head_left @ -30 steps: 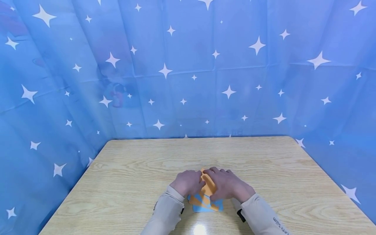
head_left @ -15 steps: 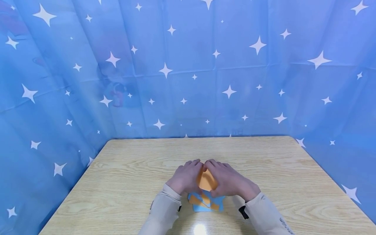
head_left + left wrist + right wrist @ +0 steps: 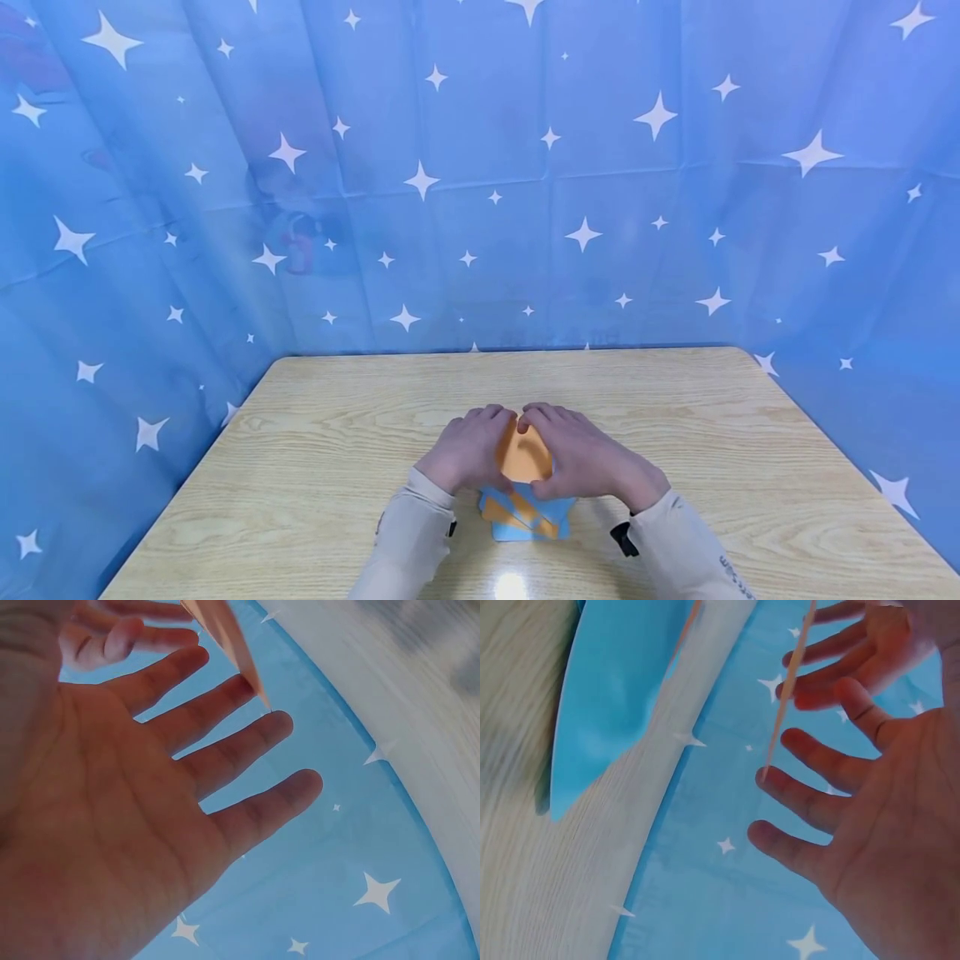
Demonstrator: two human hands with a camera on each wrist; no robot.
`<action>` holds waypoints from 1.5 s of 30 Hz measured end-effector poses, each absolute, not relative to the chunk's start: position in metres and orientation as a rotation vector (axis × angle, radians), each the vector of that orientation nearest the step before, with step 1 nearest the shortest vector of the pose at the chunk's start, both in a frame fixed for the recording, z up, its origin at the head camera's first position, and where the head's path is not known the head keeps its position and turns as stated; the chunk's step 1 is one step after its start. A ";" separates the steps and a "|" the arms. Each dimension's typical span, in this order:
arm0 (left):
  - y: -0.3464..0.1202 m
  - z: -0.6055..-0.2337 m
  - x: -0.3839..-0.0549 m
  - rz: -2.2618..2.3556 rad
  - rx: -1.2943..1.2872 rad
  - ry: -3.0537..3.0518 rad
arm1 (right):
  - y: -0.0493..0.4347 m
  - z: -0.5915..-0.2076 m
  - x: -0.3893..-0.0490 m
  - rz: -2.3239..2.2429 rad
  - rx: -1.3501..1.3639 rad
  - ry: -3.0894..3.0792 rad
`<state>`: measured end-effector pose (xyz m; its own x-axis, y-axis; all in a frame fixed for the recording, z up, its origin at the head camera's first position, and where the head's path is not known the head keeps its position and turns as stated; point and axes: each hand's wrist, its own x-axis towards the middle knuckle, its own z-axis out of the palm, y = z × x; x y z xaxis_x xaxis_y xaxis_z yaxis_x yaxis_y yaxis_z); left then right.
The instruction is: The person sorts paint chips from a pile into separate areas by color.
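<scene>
Both hands hold a thin, flat orange piece point(image 3: 527, 460) between them, raised over the table. The left hand point(image 3: 467, 454) grips its left side and the right hand point(image 3: 592, 458) its right, thumbs near and fingers at the far edge. In the left wrist view the orange piece point(image 3: 231, 641) lies against the fingertips. The right wrist view has the orange piece point(image 3: 786, 701) almost edge-on, along the fingertips. Just below the thumbs in the head view are flat blue pieces with orange bands point(image 3: 517, 523). One curved blue piece point(image 3: 619, 690) appears large in the right wrist view.
A light wood-grain table point(image 3: 360, 417) spreads around the hands. Blue curtain with white stars point(image 3: 480, 217) hangs behind it and along both sides. A bright light reflection point(image 3: 511, 586) shows near the front.
The left hand has moved up and opened out from its curled pose, taking the orange piece's left side. Both hands have risen slightly with it, uncovering more of the blue pieces.
</scene>
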<state>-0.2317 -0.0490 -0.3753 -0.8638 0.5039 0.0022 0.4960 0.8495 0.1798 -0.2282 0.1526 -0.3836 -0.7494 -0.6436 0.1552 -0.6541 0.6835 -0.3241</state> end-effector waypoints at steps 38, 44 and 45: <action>-0.077 -0.354 -0.232 0.419 0.764 2.999 | 0.145 -0.379 -0.234 0.682 1.032 -2.765; -0.085 -0.353 -0.236 0.445 0.759 2.997 | 0.136 -0.376 -0.239 0.734 1.026 -2.781; -0.087 -0.353 -0.236 0.450 0.758 2.996 | 0.134 -0.375 -0.240 0.737 1.031 -2.780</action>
<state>-0.2361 -0.0868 -0.3529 -0.8820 0.4684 0.0518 0.4630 0.8405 0.2813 -0.2399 0.1342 -0.3753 -0.7689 -0.5923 0.2408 -0.6338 0.6565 -0.4090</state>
